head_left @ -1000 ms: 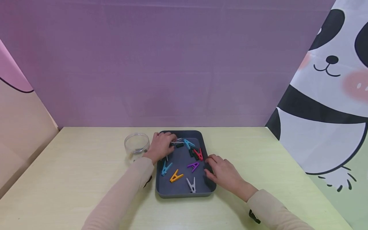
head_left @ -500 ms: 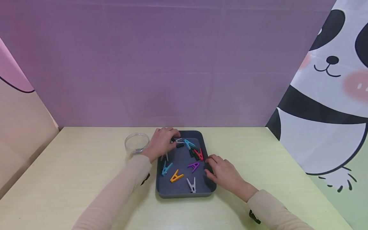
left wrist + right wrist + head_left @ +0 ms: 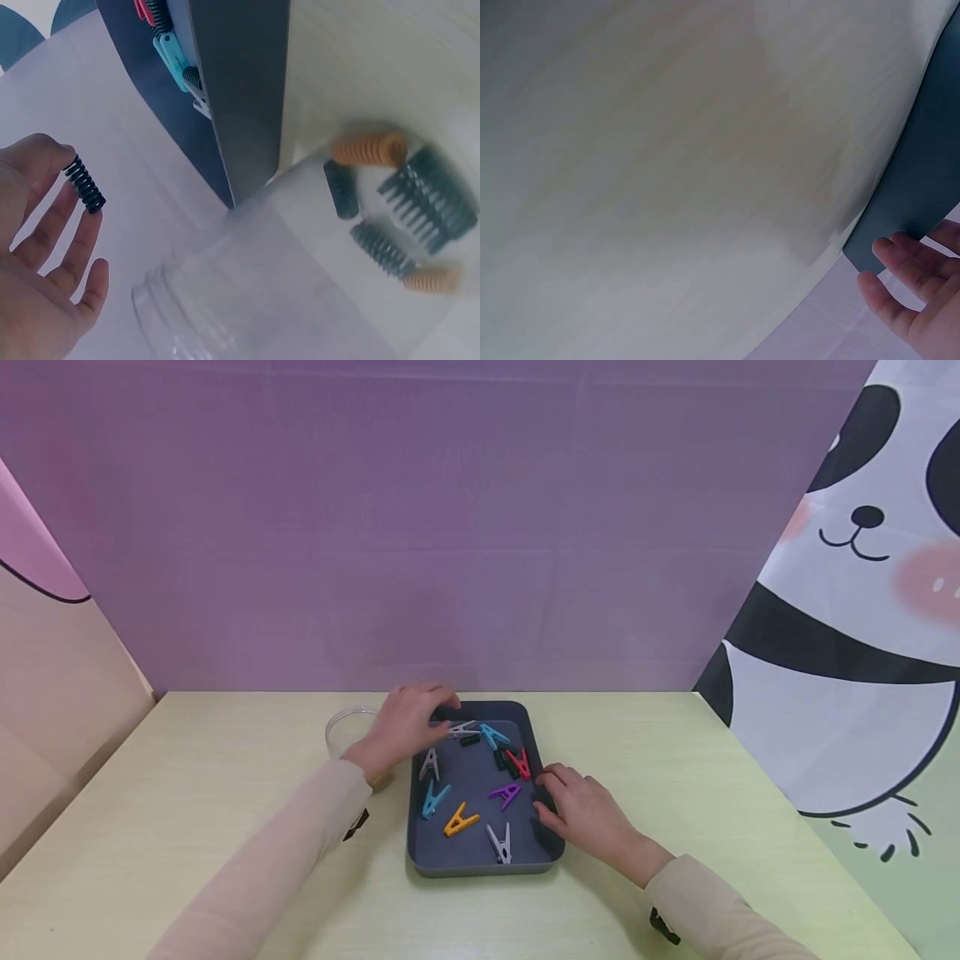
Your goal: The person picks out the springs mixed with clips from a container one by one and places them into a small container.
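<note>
Between thumb and fingertips, my left hand (image 3: pixel 405 722) pinches a small black coil spring (image 3: pixel 86 185). It is over the back left corner of a dark grey tray (image 3: pixel 480 868). A clear round jar (image 3: pixel 335 728) stands left of the tray, partly behind that hand. Through its wall show black and orange springs (image 3: pixel 367 150). My right hand (image 3: pixel 588 814) rests with relaxed fingers at the tray's right edge. Inside the tray lie black springs (image 3: pixel 470 740) and plastic clothespins: a yellow clothespin (image 3: pixel 459 820), a purple clothespin (image 3: pixel 505 794), a red clothespin (image 3: pixel 521 763), plus blue and white ones.
Tray and jar stand on a pale wooden table (image 3: pixel 187 827). Behind its far edge hangs a purple cloth (image 3: pixel 420 527). A panda picture (image 3: pixel 847 610) covers the right side.
My left hand has lifted from the tray's back left area and moved left toward the jar with the spring, uncovering a white clothespin. My right hand has stayed put.
</note>
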Tool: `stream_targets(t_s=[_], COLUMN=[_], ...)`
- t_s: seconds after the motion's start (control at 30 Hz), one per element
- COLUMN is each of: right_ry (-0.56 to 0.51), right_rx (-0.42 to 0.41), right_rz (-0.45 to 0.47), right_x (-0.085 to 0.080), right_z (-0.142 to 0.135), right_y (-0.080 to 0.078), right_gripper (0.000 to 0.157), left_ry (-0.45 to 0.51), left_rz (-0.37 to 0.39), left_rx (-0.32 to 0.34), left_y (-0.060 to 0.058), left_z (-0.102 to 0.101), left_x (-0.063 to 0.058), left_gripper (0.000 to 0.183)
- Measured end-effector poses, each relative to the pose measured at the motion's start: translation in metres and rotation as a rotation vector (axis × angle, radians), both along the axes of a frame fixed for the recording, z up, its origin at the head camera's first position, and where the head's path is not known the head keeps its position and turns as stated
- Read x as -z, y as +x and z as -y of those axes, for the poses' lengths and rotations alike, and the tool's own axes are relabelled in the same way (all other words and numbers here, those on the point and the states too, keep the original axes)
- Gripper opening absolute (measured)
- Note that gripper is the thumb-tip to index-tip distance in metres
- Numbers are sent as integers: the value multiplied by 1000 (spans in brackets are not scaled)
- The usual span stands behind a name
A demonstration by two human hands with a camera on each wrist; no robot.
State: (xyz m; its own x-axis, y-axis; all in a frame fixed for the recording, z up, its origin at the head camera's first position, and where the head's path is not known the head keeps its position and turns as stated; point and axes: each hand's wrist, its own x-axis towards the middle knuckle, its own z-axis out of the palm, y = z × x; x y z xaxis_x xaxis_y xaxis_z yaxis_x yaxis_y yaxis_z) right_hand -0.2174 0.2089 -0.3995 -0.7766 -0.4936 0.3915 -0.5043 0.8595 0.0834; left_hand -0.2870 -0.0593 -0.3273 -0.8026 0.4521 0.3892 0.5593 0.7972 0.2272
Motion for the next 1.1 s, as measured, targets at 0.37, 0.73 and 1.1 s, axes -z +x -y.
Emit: stream_targets(t_s=[0.37,0.73,1.1], right_ry=[-2,-4,-5], right_rx=[4,-3,0], right_rz=[3,-11,0], right_x=[1,-1,-2], right_z=[0,3,4], right_y=[0,2,3], right_gripper=[29,30,29], left_ry=[41,41,47], left_rz=[-57,-43,-49], left_rx=[44,18,1], left_y=[5,12,16], left_z=[26,58,84], left_x=[-9,-15,-9], left_gripper=[24,25,24])
